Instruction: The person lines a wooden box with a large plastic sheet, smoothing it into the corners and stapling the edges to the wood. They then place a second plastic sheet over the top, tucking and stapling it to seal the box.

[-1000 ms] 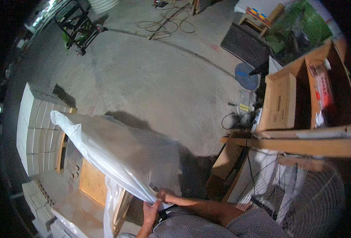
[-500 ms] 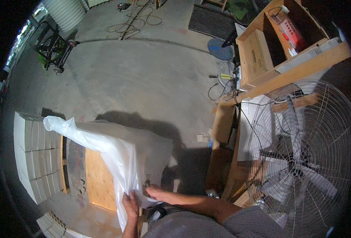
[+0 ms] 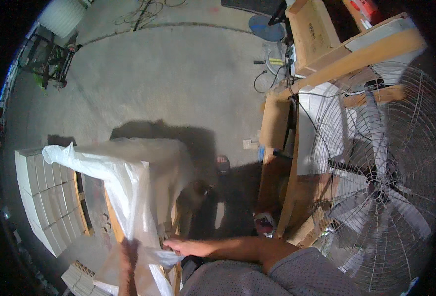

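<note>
I see the plastic sheet (image 3: pixel 138 185) draped over the wooden frame (image 3: pixel 113 213), its near folds loose, some wood uncovered. The left hand (image 3: pixel 128 250) blurs against it; the right hand (image 3: pixel 177 246) meets its near edge. I can't tell whether either pinches anything; fingertips are unclear.

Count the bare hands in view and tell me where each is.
2. The left hand, blurred, is left of the picture's lower centre, at the translucent plastic sheet; the right hand is to its right, by the same sheet. No others show.
</note>
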A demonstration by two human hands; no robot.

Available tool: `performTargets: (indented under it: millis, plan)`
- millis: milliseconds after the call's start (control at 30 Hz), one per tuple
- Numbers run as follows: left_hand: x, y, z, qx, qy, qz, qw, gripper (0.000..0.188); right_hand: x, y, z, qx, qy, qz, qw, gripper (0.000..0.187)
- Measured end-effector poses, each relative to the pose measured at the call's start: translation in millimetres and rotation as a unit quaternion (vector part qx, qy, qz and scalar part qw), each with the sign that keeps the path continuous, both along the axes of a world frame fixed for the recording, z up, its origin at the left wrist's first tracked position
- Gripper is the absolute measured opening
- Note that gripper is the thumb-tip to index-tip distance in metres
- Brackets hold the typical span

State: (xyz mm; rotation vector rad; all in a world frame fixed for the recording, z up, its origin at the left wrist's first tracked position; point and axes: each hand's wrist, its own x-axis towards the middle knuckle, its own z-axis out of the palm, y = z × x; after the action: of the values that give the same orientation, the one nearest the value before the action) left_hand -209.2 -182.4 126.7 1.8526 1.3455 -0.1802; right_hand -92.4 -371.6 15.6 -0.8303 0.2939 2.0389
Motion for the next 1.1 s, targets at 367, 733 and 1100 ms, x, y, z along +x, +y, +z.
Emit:
performTargets:
  millis: [367,733,1100]
  plan:
    - [30,73,46,-0.123,0.060,0.010,0.991,0.023,64,-27,-40,-0.017,0.175,-0.197,0.965,0.035]
    - [59,87,65,-0.155,0.043,-0.034,0.986,0.035,-5,22,-12,-0.197,0.157,-0.195,0.948,0.047]
    - [22,80,55,-0.189,-0.071,0.068,0.977,0.073,-1,4,-51,-0.135,0.169,-0.167,0.962,0.055]
